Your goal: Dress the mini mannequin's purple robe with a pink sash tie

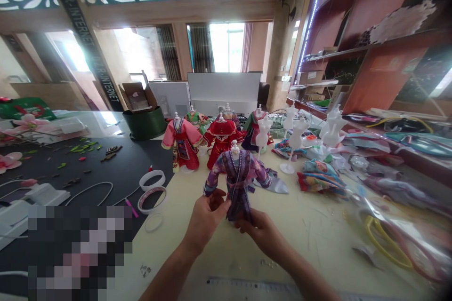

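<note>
I hold a small white mannequin dressed in a purple robe (237, 174) upright above the cream table (318, 235). My left hand (206, 214) pinches the robe's skirt and left sleeve from the left. My right hand (259, 228) grips the bottom of the skirt from below on the right. Both hands are closed on the garment.
Behind stand dressed mannequins in pink (181, 143) and red (221, 141), and bare white mannequins (294, 141). Folded fabrics (319, 178) lie at the right, tape rolls (151, 193) at the left, yellow scissors (384, 240) at the right front, a ruler (254, 289) near me.
</note>
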The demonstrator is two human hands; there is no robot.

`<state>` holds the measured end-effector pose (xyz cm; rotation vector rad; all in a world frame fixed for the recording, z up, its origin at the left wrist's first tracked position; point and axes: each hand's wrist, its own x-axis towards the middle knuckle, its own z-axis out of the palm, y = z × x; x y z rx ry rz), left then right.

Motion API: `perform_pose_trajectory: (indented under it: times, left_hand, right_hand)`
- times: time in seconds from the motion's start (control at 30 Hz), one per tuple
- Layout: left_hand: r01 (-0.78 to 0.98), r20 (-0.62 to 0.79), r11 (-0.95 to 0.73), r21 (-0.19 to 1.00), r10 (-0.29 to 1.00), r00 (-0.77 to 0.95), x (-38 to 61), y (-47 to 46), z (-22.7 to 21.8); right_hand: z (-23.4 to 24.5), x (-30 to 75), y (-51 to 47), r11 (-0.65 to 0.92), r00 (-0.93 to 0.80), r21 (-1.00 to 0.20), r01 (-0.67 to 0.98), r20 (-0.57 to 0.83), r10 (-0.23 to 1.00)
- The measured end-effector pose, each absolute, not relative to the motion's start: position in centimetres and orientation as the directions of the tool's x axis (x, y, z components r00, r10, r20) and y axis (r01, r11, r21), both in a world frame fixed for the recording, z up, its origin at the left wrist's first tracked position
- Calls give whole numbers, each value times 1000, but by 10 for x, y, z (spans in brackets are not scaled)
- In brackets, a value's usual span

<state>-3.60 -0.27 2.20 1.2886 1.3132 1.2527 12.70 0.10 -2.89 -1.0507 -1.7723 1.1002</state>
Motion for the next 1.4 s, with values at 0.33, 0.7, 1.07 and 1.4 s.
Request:
perform_pose_trajectory:
  times: [0.33, 0.7, 1.07, 1.4]
  left_hand:
    - [252, 150, -119, 960, 983, -109, -38, -7, 24]
    - [28, -108, 105, 994, 988, 111, -38, -17, 36]
    - [211, 76, -112, 971, 982, 172, -31, -4, 7]
    - [513, 101, -94, 853, 995, 14, -38, -2, 4]
  right_hand:
    - [-23, 129, 0, 344, -291, -863, 370, 244, 925]
    - [-26, 117, 1, 277, -274, -943, 182, 222, 936]
    - [-30, 111, 4, 162, -315, -986, 34, 143, 938]
    - [-32, 125, 5, -22, -336, -969, 244, -106, 936]
